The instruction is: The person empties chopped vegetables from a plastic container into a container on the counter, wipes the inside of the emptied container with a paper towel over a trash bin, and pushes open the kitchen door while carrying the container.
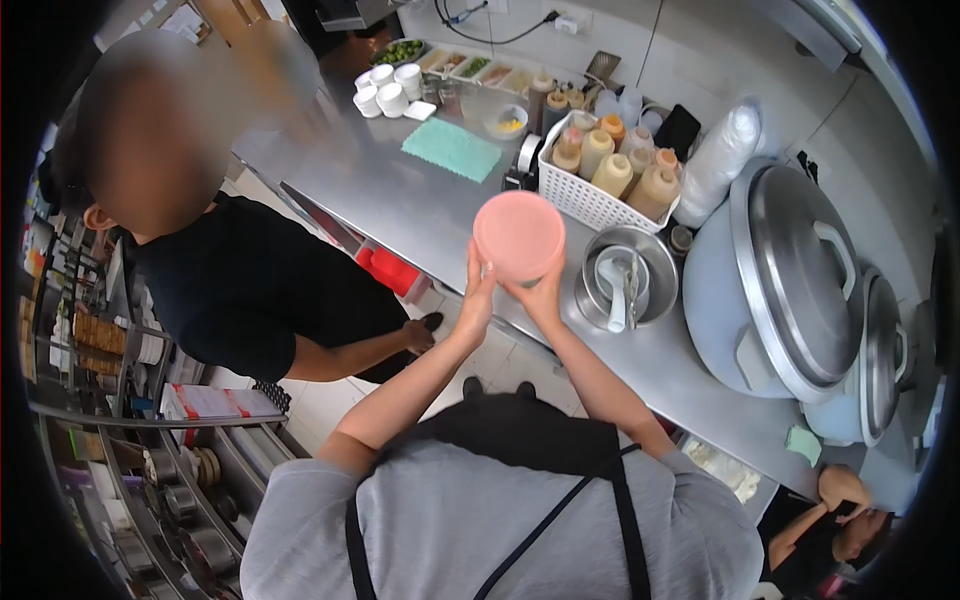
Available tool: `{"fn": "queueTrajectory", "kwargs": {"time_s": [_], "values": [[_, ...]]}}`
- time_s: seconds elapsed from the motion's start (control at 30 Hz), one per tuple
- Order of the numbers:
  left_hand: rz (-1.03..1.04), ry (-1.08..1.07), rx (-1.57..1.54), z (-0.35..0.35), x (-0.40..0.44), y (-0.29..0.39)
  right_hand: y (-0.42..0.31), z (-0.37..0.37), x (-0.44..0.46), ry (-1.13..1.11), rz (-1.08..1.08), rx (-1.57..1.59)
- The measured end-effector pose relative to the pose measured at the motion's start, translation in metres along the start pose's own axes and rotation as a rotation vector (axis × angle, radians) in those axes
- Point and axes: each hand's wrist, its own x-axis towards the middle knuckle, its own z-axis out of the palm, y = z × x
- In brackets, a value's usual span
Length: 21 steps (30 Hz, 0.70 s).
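Both hands, left hand [478,300] and right hand [541,300], had their grip on one pink round tub [519,236], grasping it from its near side, the left at its lower left and the right at its lower right. In the head view the tub lay over the steel table [375,180], inward of the front edge; its height above the surface could not be told. To its left a bare stretch of steel ran along that edge, below the larger green cloth [451,150]. On the right there was less room: the steel bowl [665,285] stood near the right hand, and the white basket [590,195] was just beyond the tub. Past the bowl, rice cookers [720,290] took up most of the table's depth. A co-worker [260,270] stood by the edge on the left, one arm reaching near the left forearm.

Counted, there were two rice cookers, one basket with at least seven squeeze bottles [613,174], and one steel bowl with a smaller bowl and utensils inside. At least five white cups [392,99] stood at the far left, and two green cloths lay out, the smaller [803,443] beside the cookers. Two other people were in view.
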Motion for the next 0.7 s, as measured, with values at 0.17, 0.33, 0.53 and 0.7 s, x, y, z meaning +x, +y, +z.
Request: {"fn": "queueTrajectory", "kwargs": {"time_s": [0.17,0.33,0.53,0.7], "values": [[-0.150,-0.105,-0.051,-0.026,-0.013,0.006,0.012,-0.008,-0.010,0.010,0.127,-0.238],[-0.210,0.039,-0.026,-0.031,0.059,0.001,0.002,-0.020,0.012,0.035,0.118,-0.273],[-0.060,-0.097,0.057,-0.012,0.073,0.040,-0.038,-0.022,0.049,0.032,0.203,-0.179],[0.279,-0.362,-0.052,-0.005,0.068,0.104,-0.117,-0.052,0.087,0.110,0.208,0.413]]}}
